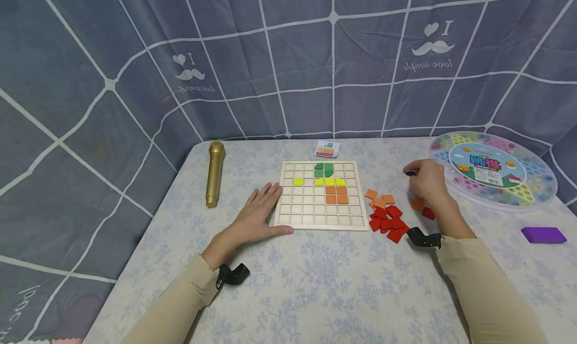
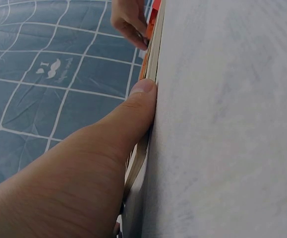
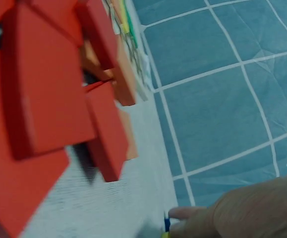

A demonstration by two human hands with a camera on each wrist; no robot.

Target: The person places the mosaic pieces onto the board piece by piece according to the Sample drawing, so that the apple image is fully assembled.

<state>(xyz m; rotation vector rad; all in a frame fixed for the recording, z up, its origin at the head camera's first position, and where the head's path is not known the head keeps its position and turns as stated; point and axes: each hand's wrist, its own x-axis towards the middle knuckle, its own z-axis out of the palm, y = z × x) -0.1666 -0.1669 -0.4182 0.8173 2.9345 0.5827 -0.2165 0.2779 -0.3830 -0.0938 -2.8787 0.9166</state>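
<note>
A wooden grid board (image 1: 299, 208) lies flat on the table, bearing green, yellow and orange tiles in some cells. Against its left edge rests my left hand (image 1: 258, 215), fingers straight and thumb out along the front edge; the left wrist view shows the thumb (image 2: 142, 94) touching the board's side. My right hand (image 1: 429, 183) is right of the board, pinching a small dark blue tile (image 1: 409, 173) at the fingertips. A bit of yellow shows beside the blue in the right wrist view. Red tiles (image 1: 392, 224) and orange tiles (image 1: 379, 202) lie heaped between board and right hand.
Behind the board lies a small pattern card (image 1: 326, 148). A golden microphone-shaped object (image 1: 215, 174) is at the left. To the right are a round Chinese checkers set (image 1: 489, 166) and a purple block (image 1: 543, 235). A loose orange tile (image 1: 418, 203) and red tile (image 1: 428, 213) lie by the right wrist.
</note>
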